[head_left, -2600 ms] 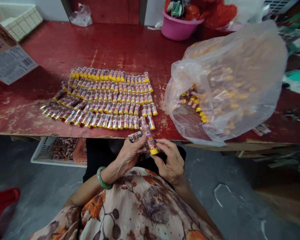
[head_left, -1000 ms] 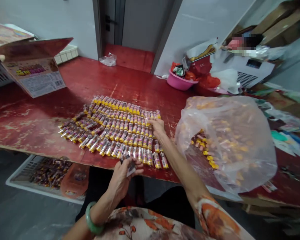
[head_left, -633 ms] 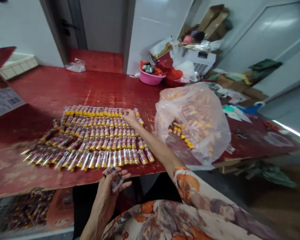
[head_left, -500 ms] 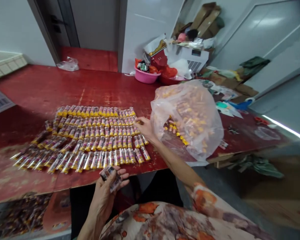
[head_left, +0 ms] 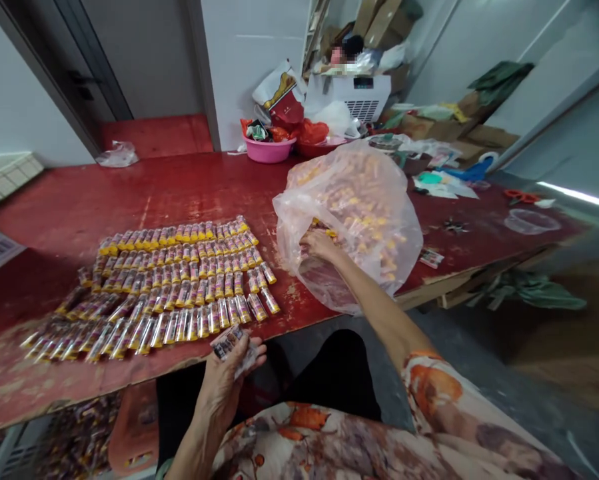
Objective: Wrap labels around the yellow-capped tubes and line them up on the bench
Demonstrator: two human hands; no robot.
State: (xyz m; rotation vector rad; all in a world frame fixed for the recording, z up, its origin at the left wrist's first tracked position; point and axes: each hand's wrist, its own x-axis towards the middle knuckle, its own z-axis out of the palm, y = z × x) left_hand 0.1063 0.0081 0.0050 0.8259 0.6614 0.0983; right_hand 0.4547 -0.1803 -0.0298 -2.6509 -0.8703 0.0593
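Rows of small wrapped sticks (head_left: 199,273) with yellow ends lie side by side on the red table (head_left: 179,190). To their right sits a large translucent plastic bag (head_left: 364,200) full of similar sticks. My right hand (head_left: 322,245) reaches into the bag's open mouth; its fingertips are partly hidden, so what they touch cannot be made out. Near the table's front edge, my left hand (head_left: 234,363) holds a small stack of printed cards (head_left: 226,340) under its thumb.
A pink basin (head_left: 269,150) of packages and a white machine (head_left: 349,97) stand behind the bag. Red scissors (head_left: 522,195) and a clear lid (head_left: 532,221) lie at right. Below the table is a crate of wrapped pieces (head_left: 82,433). A person's head shows at the back.
My right hand has moved from the right end of the rows into the bag's mouth. My left hand still holds the cards. The whole view has shifted.
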